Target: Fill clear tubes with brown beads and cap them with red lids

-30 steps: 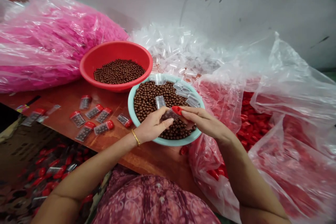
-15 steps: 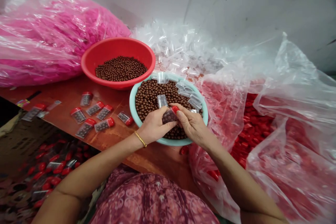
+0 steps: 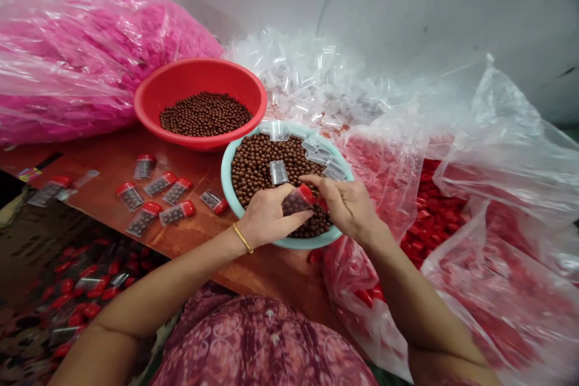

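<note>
Left fingers are clamping a ball-filled tube over the teal bowl of brown balls, right fingers spreading apart beside its cap.

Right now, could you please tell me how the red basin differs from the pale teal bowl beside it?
The red basin has brown balls only in its bottom, while the pale teal bowl is much fuller. Clear plastic tubes lie on the teal bowl's balls, but none lie in the basin. The left hand, holding a red-capped tube, and right hand are over the bowl, not the basin. Both are round and open.
</note>
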The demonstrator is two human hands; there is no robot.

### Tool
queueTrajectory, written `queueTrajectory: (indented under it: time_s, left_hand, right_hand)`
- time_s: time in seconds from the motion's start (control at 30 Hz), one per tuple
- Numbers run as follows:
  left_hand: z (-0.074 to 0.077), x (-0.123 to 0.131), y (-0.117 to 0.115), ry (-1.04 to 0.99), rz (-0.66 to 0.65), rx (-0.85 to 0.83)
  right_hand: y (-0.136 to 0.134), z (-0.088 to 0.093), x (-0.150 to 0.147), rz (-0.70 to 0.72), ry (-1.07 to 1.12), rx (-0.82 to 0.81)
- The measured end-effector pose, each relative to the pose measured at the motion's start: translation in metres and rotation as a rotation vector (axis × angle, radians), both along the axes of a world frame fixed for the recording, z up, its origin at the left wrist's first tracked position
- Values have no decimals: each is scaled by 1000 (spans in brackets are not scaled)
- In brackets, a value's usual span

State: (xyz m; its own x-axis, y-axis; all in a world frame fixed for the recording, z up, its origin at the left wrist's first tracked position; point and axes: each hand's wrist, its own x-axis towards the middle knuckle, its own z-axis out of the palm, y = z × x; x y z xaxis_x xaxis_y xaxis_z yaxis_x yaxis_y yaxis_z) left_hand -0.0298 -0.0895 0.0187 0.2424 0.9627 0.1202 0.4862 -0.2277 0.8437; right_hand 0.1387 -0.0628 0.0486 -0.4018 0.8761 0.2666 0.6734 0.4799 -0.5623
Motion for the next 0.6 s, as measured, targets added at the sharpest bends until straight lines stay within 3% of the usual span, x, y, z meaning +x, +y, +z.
queueTrajectory:
  time_s: [0.1,0.23,0.43,0.6]
  left_hand:
    - [1,0,1,-16,-27,-4]
    - [0,-1,0,38,-102,-9]
    - [2,-2,-1,68,-219,-25]
    - [-2,-3,-1,191,-250,86]
  right_hand:
    - [7,-5,-9,-161,335,-20]
    - [11,-12,-31,-112,616,-303]
    - [8,-10,-41,241,451,-531]
    - [3,-8,-33,349,235,-372]
